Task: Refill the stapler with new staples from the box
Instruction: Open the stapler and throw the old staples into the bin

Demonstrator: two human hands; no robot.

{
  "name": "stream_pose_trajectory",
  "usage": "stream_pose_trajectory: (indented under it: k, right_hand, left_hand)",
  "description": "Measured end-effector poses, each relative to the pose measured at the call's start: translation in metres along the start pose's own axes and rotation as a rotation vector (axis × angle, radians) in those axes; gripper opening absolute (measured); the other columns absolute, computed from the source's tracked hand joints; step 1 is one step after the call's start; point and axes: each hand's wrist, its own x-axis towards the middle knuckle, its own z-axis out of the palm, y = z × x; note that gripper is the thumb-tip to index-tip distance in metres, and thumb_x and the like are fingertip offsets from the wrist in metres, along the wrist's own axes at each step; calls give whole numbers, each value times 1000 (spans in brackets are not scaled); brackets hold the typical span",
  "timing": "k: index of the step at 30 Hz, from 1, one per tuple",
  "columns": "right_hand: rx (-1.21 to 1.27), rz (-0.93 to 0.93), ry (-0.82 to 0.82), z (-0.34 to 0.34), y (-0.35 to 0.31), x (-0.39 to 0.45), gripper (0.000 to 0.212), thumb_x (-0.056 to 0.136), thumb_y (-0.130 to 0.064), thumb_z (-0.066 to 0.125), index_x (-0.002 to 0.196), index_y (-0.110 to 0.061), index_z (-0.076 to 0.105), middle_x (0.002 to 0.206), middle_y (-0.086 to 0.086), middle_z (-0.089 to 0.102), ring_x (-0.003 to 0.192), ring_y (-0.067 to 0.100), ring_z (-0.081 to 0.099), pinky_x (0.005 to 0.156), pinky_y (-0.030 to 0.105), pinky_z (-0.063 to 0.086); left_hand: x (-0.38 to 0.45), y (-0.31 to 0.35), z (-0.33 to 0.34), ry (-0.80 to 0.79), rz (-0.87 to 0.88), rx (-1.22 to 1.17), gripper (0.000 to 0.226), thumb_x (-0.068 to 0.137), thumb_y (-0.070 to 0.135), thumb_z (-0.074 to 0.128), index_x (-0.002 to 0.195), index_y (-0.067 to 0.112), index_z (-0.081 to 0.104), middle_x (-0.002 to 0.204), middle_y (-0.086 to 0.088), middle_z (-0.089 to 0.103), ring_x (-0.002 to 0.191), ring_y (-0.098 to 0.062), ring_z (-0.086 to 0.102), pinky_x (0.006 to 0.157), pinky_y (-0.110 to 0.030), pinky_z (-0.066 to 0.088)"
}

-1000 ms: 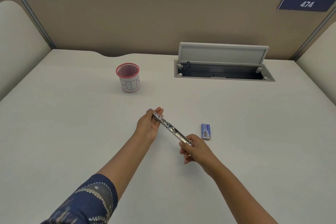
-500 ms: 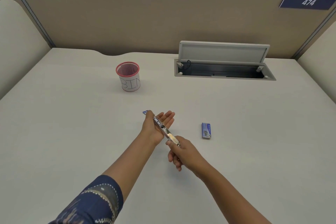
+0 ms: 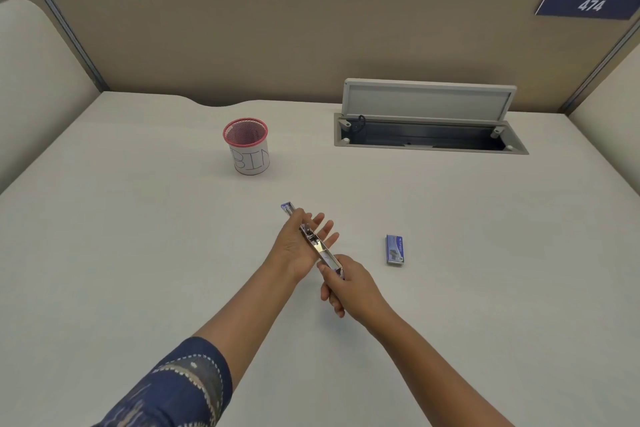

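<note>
The stapler [image 3: 317, 243] is swung open into one long strip, its shiny metal channel facing up and a purple tip at the far end. It lies across the palm of my left hand [image 3: 298, 246], whose fingers are spread flat under it. My right hand [image 3: 346, 282] pinches the stapler's near end. The small blue staple box [image 3: 394, 249] lies shut on the desk, a short way to the right of both hands, untouched.
A pink-rimmed mesh cup labelled BIN [image 3: 248, 146] stands further back on the left. An open cable hatch [image 3: 427, 130] with a raised lid sits at the back right. Partition walls close the desk [image 3: 138, 253] on three sides.
My left hand has opened from a grip into a flat palm under the stapler. My right hand slid the stapler to the left, away from the staple box.
</note>
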Motion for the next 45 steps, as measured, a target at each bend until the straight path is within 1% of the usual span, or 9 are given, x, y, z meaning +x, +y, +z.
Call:
stream_pose_trajectory:
  k: [6, 11, 19, 21, 26, 31, 39, 41, 45]
  right_hand:
    - [-29, 14, 28, 0, 0, 2, 18, 95, -25, 45, 105, -12, 51, 61, -1, 60, 37, 3, 45, 39, 18, 41]
    - [-39, -1, 66, -2, 2, 2, 19, 95, -23, 46, 112, -17, 52, 63, -1, 59, 43, 6, 46, 39, 18, 42]
    - [-14, -8, 72, 1, 3, 4, 25, 96, -25, 45, 119, -19, 51, 65, -1, 60, 44, 7, 47, 39, 17, 41]
    - [-22, -13, 79, 1, 3, 5, 24, 96, -26, 45, 118, -21, 50, 65, -2, 60, 44, 6, 47, 39, 17, 42]
    - [-36, -28, 89, 1, 3, 5, 19, 96, -26, 45, 114, -26, 51, 63, -4, 59, 41, 4, 46, 39, 17, 42]
    - [34, -2, 90, 1, 1, 6, 14, 93, -22, 49, 105, -21, 56, 60, -4, 59, 40, 6, 44, 39, 18, 39]
    - [610, 277, 21, -1, -15, 12, 29, 94, -38, 47, 98, -12, 59, 59, 3, 59, 37, 6, 39, 37, 17, 33]
    - [644, 259, 25, -2, -13, 12, 21, 96, -28, 47, 100, -12, 58, 64, 4, 61, 40, 5, 44, 39, 16, 38]
    - [582, 105, 160, -6, -4, 8, 21, 94, -21, 51, 110, -15, 62, 73, 3, 62, 49, 4, 51, 46, 17, 45]
  left_hand:
    - [-5, -7, -2, -41, -11, 40, 12, 85, 4, 46, 74, 9, 49, 92, -9, 59, 83, -26, 60, 72, -43, 51]
    - [-4, 1, -5, -57, -26, 34, 11, 82, 3, 43, 88, 9, 49, 93, -7, 59, 84, -24, 60, 73, -41, 49]
    - [-4, 4, -4, -73, -23, 63, 9, 85, 9, 48, 77, 13, 50, 91, -3, 60, 83, -19, 60, 74, -36, 48]
    - [-5, 6, -4, -80, -20, 63, 7, 84, 15, 53, 78, 13, 51, 91, -3, 60, 83, -19, 60, 75, -37, 48]
    - [-4, 14, -4, -48, -80, -100, 42, 89, 49, 46, 82, 8, 49, 89, -9, 63, 82, -27, 61, 77, -41, 48]
    - [-1, 12, -3, -22, -79, -124, 26, 97, 16, 30, 81, 7, 47, 92, -13, 62, 82, -28, 62, 72, -42, 48]
    - [1, 12, -6, -65, -26, -74, 19, 97, 9, 29, 92, 3, 47, 96, -17, 62, 86, -30, 64, 77, -44, 47]
    - [2, 15, -7, -79, -6, -52, 20, 97, 19, 36, 94, 4, 49, 99, -17, 62, 89, -30, 64, 79, -44, 49]
    - [8, 21, -9, -14, 60, -97, 49, 98, 40, 29, 127, 2, 40, 101, -15, 60, 89, -28, 62, 79, -40, 50]
